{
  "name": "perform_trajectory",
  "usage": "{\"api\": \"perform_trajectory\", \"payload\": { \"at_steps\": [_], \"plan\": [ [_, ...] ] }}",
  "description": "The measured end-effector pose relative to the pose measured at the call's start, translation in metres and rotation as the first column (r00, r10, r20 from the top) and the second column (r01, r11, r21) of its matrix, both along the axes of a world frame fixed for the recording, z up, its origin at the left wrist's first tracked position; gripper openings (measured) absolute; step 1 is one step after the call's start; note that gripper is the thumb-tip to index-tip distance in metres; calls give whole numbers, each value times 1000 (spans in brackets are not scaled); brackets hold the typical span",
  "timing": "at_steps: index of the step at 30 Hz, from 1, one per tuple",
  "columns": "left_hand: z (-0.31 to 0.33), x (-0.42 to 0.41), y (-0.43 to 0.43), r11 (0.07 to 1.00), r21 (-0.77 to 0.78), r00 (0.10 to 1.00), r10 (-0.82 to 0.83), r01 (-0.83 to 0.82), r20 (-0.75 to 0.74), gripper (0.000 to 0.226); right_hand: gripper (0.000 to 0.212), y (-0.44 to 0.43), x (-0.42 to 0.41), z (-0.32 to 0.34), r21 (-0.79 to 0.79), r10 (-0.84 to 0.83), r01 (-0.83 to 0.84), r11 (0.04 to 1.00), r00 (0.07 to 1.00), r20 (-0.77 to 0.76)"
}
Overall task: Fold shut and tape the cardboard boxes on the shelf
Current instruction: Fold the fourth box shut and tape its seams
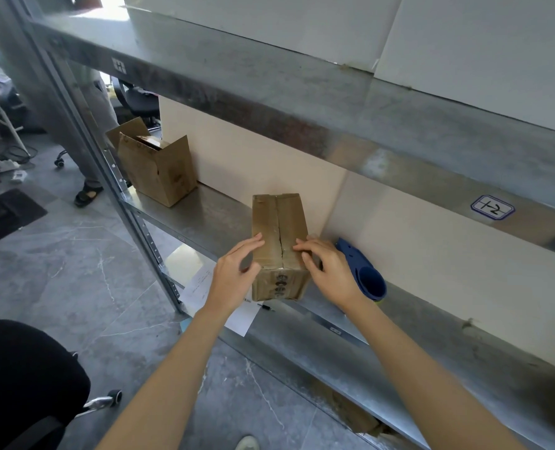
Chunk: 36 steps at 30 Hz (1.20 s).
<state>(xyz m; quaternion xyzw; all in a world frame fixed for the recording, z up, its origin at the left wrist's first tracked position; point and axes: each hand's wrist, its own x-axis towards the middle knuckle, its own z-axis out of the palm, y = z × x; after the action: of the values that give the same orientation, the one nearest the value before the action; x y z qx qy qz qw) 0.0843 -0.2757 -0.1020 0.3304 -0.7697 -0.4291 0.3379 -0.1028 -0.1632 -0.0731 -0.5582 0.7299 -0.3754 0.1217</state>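
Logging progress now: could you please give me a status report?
Left hand, right hand pressing near cardboard box flaps down. Tape dispenser beside right hand. Far cardboard box open.

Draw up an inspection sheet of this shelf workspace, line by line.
Surface: metal shelf, scuffed, bears both boxes.
Job's things: near box, flaps folded shut, seam showing, tape cannot be told; far box, flaps open; blue tape gun lies right of the near box.
Clutter: paper and pen below the shelf edge.
Grippers: left hand and right hand press on the near box's top, one on each side of the seam.
Cables: cables lie on the floor, far left.
Surroundings: black chair near left; a person stands beyond the rack; label on the beam above.
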Motion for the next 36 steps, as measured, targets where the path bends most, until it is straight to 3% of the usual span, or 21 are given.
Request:
{"api": "perform_trajectory", "payload": {
  "at_steps": [6, 12, 17, 27, 34, 36],
  "plan": [
    [0, -1, 1, 1000, 3, 1000, -7, 7, -8, 50, 37, 0, -6, 0, 48, 39, -40, 998, 999, 30],
    [1, 8, -9, 988, 91, 993, -120, 121, -16, 49, 34, 7, -11, 7, 117, 115, -123, 985, 990, 78],
    [7, 7, -14, 988, 78, 991, -133, 132, 16, 59, 57, 7, -21, 17, 199, 176, -192, 961, 980, 94],
    [-4, 1, -10, 998, 2, 997, -56, 56, -60, 46, 37, 3, -19, 3, 58, 117, -122, 991, 989, 87],
    [-8, -6, -3, 1000, 0, 996, 26, -26, -87, 40, 24, -1, -11, 3, 49, 44, -50, 998, 992, 115],
    [-8, -7, -1, 1000, 13, 995, 28, -27, -98, 34, 30, 0, -10, 4, 78, 36, -45, 996, 993, 112]
  ]
}}
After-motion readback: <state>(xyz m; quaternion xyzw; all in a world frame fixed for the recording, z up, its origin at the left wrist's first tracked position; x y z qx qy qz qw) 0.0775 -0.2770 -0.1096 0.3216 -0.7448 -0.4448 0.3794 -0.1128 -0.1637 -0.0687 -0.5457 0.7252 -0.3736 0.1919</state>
